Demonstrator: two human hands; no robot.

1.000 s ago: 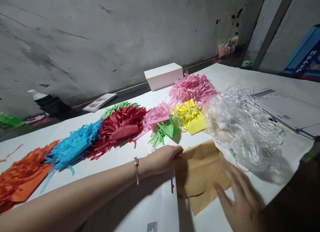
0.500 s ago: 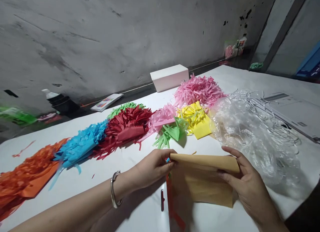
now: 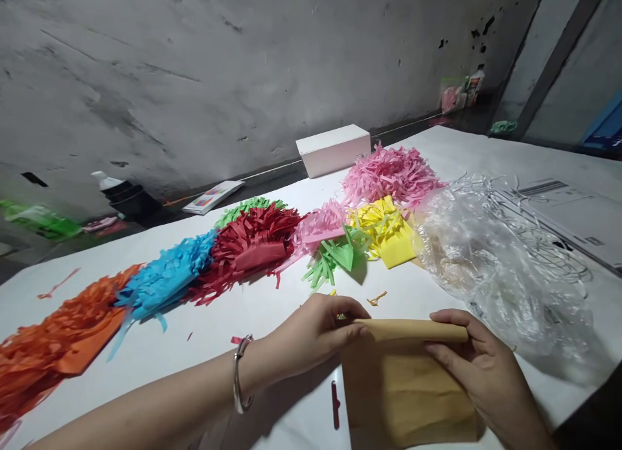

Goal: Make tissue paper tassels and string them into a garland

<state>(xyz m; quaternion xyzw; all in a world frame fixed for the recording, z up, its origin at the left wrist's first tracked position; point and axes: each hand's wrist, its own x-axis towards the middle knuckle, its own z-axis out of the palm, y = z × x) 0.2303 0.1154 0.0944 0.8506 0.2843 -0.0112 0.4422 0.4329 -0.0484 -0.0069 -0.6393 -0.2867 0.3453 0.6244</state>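
Note:
A sheet of tan paper (image 3: 411, 392) is folded over along its far edge and hangs toward me. My left hand (image 3: 323, 333) pinches the left end of the fold between thumb and fingers; a silver bangle circles that wrist. My right hand (image 3: 473, 353) grips the fold's right end, thumb below and fingers over the top. Under the paper's left side, a white sheet or board with a dark red slot mark (image 3: 335, 405) shows in part. A small orange-yellow paper scrap (image 3: 377, 299) lies just beyond the fold.
Fringed paper bundles in orange (image 3: 72, 333), blue (image 3: 168, 269), dark red (image 3: 253, 243), green (image 3: 340, 252), yellow (image 3: 389, 233) and pink (image 3: 391, 175) line the white table. Crumpled clear plastic (image 3: 495, 262) lies at right. A white box (image 3: 334, 152) stands by the wall.
Both hands and the tan paper have come lower and nearer to me. The far edge is now rolled into a narrower fold, and more of the sheet shows beneath it.

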